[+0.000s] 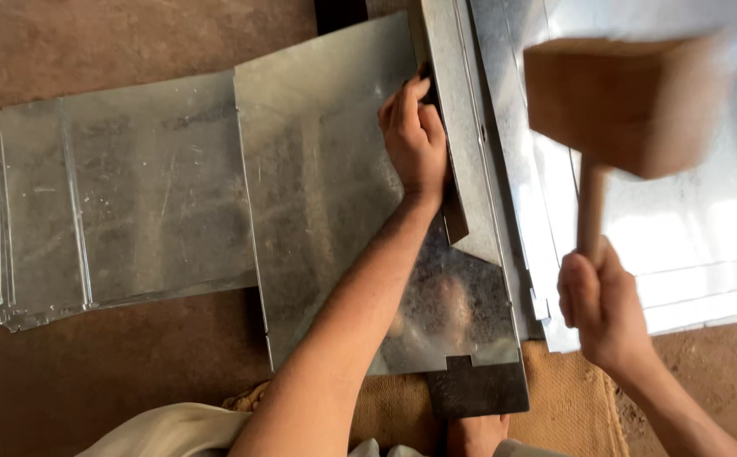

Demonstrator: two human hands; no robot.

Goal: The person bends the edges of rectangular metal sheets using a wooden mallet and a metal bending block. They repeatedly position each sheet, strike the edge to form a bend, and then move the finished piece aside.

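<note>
Two hands at work: the left hand (415,135) is pressed on a folded metal sheet (334,195); a raised wooden mallet (622,101), gripped by the right hand (601,309), could strike nearby fingers.

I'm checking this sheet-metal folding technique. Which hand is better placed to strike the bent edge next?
The right hand: its grip is closed on the handle of the raised wooden mallet, above the folded edge. The left hand is pressing the galvanized sheet flat beside that edge.
</note>
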